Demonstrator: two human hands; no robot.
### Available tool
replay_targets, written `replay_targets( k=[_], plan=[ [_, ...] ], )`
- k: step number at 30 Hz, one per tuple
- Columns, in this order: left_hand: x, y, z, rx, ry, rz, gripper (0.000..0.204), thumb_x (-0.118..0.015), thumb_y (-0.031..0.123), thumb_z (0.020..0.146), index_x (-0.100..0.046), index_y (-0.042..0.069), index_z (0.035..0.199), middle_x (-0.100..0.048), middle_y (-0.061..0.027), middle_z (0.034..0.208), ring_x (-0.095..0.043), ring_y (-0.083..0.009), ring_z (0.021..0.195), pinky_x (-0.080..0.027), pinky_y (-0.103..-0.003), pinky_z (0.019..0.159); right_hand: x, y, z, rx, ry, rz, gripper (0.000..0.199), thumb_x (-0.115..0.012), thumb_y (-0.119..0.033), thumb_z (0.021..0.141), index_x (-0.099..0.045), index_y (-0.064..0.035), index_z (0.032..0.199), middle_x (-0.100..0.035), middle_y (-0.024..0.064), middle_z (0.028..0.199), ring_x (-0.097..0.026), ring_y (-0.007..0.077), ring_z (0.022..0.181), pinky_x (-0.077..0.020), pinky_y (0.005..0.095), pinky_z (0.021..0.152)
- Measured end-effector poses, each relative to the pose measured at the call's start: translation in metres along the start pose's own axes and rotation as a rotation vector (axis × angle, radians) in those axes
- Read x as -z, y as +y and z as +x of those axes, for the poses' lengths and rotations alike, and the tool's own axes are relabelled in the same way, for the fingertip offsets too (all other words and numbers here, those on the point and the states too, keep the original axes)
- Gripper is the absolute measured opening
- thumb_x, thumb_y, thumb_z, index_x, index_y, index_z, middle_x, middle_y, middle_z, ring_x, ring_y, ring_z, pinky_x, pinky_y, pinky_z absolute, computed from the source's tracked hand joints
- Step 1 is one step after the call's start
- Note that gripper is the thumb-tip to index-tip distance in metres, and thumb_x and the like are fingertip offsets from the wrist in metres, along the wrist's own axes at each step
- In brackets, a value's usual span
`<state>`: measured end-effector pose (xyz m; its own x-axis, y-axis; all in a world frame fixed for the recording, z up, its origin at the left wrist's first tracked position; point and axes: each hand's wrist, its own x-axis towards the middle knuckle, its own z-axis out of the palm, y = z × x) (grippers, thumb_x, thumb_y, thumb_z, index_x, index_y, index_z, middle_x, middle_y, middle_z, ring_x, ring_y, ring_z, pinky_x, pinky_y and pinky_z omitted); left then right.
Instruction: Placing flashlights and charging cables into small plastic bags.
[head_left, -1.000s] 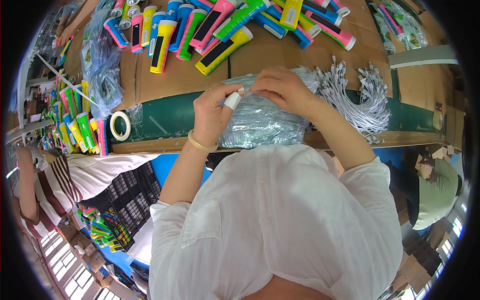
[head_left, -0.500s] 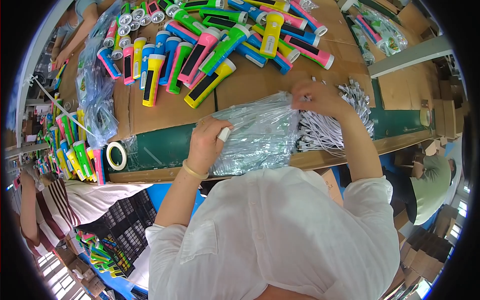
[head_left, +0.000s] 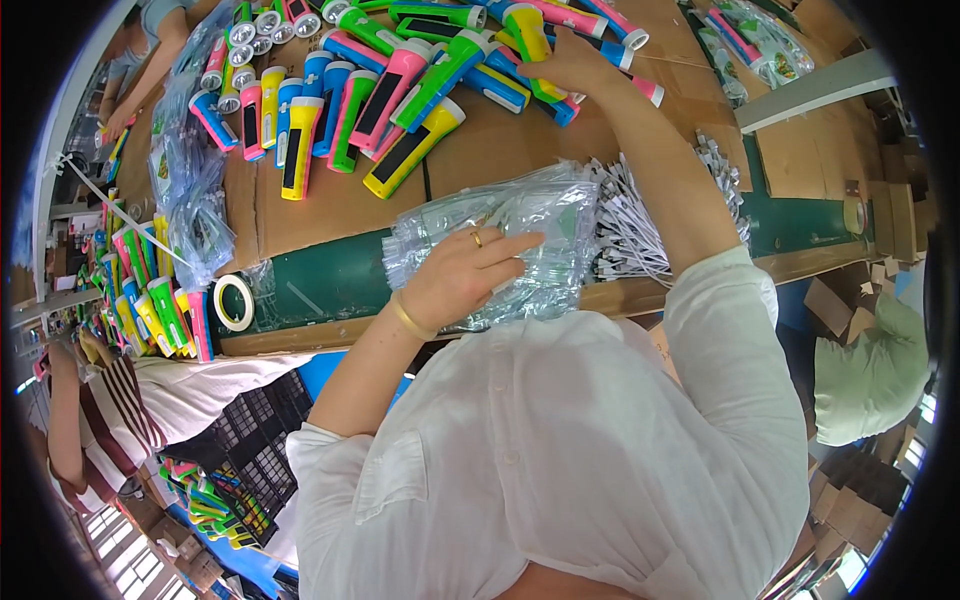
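Observation:
A stack of clear plastic zip bags [head_left: 545,205] lies on the bench in front of me. My left hand [head_left: 468,272], with a ring and a wristband, rests on the bags, its index finger stretched out and its thumb hidden beneath. Farther forward, my right hand [head_left: 580,66] is closed around a yellow and green flashlight [head_left: 527,38] at the right of a pile. Flashlights in pink, blue, green and yellow lie around it, among them a green and blue one [head_left: 440,82] and a yellow one with a dark panel [head_left: 415,150].
Under my right forearm is a heap of white cables [head_left: 625,225]. A tape roll [head_left: 233,303] stands at the left, near more plastic bags [head_left: 190,200] and upright flashlights [head_left: 165,310]. A metal bar [head_left: 820,92] crosses at right. Co-workers are on both sides, one in a striped top [head_left: 135,405].
My right hand has left the bags and reached forward to the yellow and green flashlight. My left hand has moved right across the stack, its fingers now stretched over it.

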<state>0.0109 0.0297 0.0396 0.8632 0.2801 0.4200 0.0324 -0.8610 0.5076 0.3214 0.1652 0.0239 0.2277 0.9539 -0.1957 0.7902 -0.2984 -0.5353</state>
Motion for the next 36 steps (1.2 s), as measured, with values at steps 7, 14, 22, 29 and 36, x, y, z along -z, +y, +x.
replay_targets(
  k=[7,14,22,29,36],
  plan=[
    [0.013,-0.006,-0.007,-0.07,-0.124,-0.001,0.021,-0.069,0.0,0.071,-0.065,0.009,0.089,-0.065,-0.0034,0.104,-0.064,-0.0242,0.088,-0.053,-0.036,0.076,0.016,-0.017,-0.153,0.18,-0.222,1.018,0.055,-0.069,-0.019,0.094,-0.047,-0.0035,0.142,-0.064,0.0084,0.124,-0.063,0.0168,0.11,-0.0526,0.0321,0.092],
    [0.011,0.005,-0.008,0.191,0.212,-0.159,0.022,-0.07,-0.004,0.074,-0.068,0.006,0.095,-0.065,-0.0103,0.091,-0.064,-0.029,0.083,-0.053,-0.038,0.072,-0.013,-0.018,-0.211,0.432,-0.374,0.217,0.057,-0.073,-0.015,0.089,-0.043,-0.0021,0.136,-0.068,0.0232,0.111,-0.068,0.0396,0.101,-0.0542,0.0466,0.083],
    [0.022,0.011,-0.014,0.213,0.3,-0.211,0.017,-0.074,-0.003,0.075,-0.069,0.004,0.09,-0.065,-0.0089,0.088,-0.063,-0.0253,0.081,-0.051,-0.032,0.072,0.008,-0.043,-0.228,0.556,-0.422,-0.308,0.033,-0.061,-0.008,0.086,-0.054,-0.0065,0.119,-0.068,0.0155,0.091,-0.069,0.0359,0.089,-0.0529,0.0486,0.077],
    [0.01,-0.002,-0.018,0.347,0.288,-0.078,0.015,-0.069,-0.003,0.079,-0.065,0.002,0.093,-0.064,-0.0114,0.091,-0.063,-0.0284,0.085,-0.052,-0.034,0.076,-0.035,-0.015,-0.229,0.676,-0.188,-0.029,0.03,-0.07,-0.01,0.084,-0.061,-0.0085,0.113,-0.067,0.0099,0.104,-0.067,0.0308,0.094,-0.054,0.0406,0.078],
    [0.009,-0.006,-0.029,0.438,0.311,-0.06,0.013,-0.07,-0.002,0.082,-0.065,0.002,0.092,-0.064,-0.0114,0.092,-0.062,-0.0272,0.086,-0.051,-0.033,0.079,0.021,0.085,-0.25,0.083,-0.01,-0.227,0.013,-0.073,-0.018,0.085,-0.074,-0.0069,0.091,-0.069,0.0096,0.096,-0.067,0.0316,0.076,-0.0539,0.042,0.069]
  ],
)
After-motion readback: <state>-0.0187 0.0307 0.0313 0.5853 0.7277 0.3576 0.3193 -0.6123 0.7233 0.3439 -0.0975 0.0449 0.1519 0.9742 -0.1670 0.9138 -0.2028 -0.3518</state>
